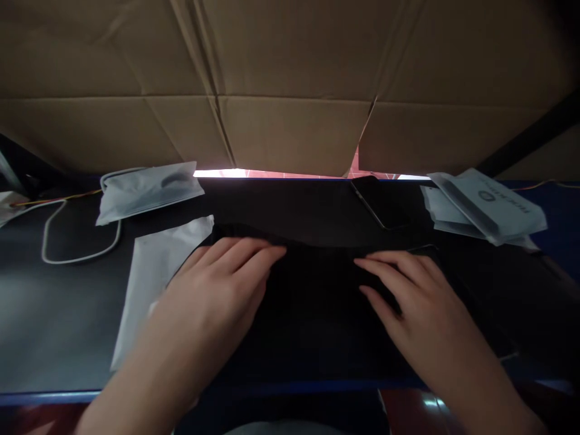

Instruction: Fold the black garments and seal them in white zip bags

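A piece of black cloth (312,296) lies spread on the dark tabletop between my hands, hard to tell apart from the surface. My left hand (222,278) is at its left part, with the fingers drawn together at its upper edge. My right hand (403,284) hovers over or rests on its right side, thumb and fingers apart. A white plastic bag (149,266) is partly hidden under my left hand and wrist. Beneath my right forearm, a dark flat thing with a thin pale edge (496,338) shows; I cannot make out its kind.
A filled, frosted bag (151,190) lies at the back left, near a white cable (67,261). A dark phone (378,202) rests at the back right, and several printed white bags (493,205) are stacked beyond it. A cardboard wall (290,133) stands behind the table.
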Tool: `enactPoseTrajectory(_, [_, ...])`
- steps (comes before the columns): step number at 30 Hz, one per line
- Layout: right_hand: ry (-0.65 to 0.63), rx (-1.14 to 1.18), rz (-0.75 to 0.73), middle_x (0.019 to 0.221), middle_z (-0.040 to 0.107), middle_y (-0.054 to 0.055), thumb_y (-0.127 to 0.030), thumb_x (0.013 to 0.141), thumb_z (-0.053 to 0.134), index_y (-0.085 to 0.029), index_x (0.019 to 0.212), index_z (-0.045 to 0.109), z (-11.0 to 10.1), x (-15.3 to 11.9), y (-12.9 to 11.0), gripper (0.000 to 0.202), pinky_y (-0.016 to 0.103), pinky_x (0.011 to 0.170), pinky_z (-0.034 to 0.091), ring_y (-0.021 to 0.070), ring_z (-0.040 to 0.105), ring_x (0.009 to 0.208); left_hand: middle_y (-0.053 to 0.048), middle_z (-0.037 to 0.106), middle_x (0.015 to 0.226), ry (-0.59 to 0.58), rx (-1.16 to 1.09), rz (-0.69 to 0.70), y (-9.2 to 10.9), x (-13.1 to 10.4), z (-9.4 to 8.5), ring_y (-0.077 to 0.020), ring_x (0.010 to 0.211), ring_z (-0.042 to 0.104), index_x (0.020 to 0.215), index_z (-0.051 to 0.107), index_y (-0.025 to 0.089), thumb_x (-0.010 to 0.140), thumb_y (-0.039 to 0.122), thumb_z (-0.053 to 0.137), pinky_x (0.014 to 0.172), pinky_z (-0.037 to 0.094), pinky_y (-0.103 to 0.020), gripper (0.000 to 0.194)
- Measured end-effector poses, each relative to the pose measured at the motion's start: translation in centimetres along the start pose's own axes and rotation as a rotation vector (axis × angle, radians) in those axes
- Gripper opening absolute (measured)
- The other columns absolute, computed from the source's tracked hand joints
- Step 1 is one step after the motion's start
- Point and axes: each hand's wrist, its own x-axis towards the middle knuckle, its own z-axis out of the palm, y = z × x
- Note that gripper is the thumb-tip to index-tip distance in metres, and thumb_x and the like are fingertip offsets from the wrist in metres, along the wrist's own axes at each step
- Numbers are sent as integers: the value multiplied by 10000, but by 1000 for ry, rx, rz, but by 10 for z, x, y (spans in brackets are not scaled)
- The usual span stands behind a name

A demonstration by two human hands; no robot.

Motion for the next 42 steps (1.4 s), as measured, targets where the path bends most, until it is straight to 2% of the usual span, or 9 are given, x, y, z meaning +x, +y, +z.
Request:
enactPoseTrajectory(4, [98,-87,-115,1681,556,94,-206,1112,516,-205,1470,687,18,7,-23,397,608,1263,477,341,464,1592,-165,558,1675,-20,92,93,17,17,29,-437,1580,475,1518,628,132,1006,8,414,1214,476,-716,569])
enactPoseTrajectory(12, [-221,-37,-104,1769,387,83,-417,1175,368,-163,1704,422,63,3,-19,590,659,1320,388,342,328,1669,-200,434,1743,-151,-4,2,37,3,79,-440,1635,371,1661,447,47,1161,333,390,1256,426,-717,579])
enactPoseTrajectory(20, [-213,0,-87,1774,369,63,-419,1178,378,-170,1705,418,62,0,-18,584,649,1351,335,331,291,1678,-183,496,1720,-37,-63,-129,-8,-8,39,-390,1603,458,1657,462,141,1152,411,399,1274,442,-651,576])
enactPoseTrajectory(24, [-219,-9,-86,1777,348,60,-437,1184,352,-152,1706,406,63,1,-19,596,648,1345,349,329,293,1677,-186,726,1370,57,240,-509,-59,-34,13,-476,1259,714,1552,565,198,1059,680,342,1026,569,-660,725])
enactPoseTrajectory(26, [-213,-28,-93,1777,344,55,-437,1185,343,-141,1699,414,63,1,-19,597,639,1344,356,325,290,1678,-91,793,984,-9,285,-618,-79,-44,7,-366,845,798,1330,693,282,998,764,341,684,596,-490,683])
enactPoseTrajectory(28, [-209,-37,-93,1776,343,50,-441,1186,339,-141,1695,421,63,1,-19,597,631,1347,354,319,285,1680,-3,705,652,-119,226,-663,-85,-44,1,-228,505,677,970,734,316,978,719,416,460,423,-334,514])
enactPoseTrajectory(33, [-228,-12,-78,1776,349,54,-451,1185,334,-142,1690,432,62,2,-20,600,633,1343,358,321,290,1678,74,461,458,-97,-78,-584,-25,-3,-14,-121,402,465,704,580,261,1009,532,543,472,347,-270,409])
enactPoseTrajectory(38, [-181,116,-55,1737,466,69,-366,1164,423,-162,1646,513,62,1,-15,532,636,1348,347,316,330,1670,12,721,772,-115,-393,-350,47,32,1,-178,618,647,949,707,248,1062,449,578,523,429,-291,265])
enactPoseTrajectory(42, [40,358,8,1687,561,60,-237,1163,394,-211,1573,576,53,-5,-7,449,538,1320,434,230,438,1626,-74,779,1147,-26,-366,-222,48,28,24,-265,1008,748,1226,744,236,1102,386,568,848,610,-424,262])
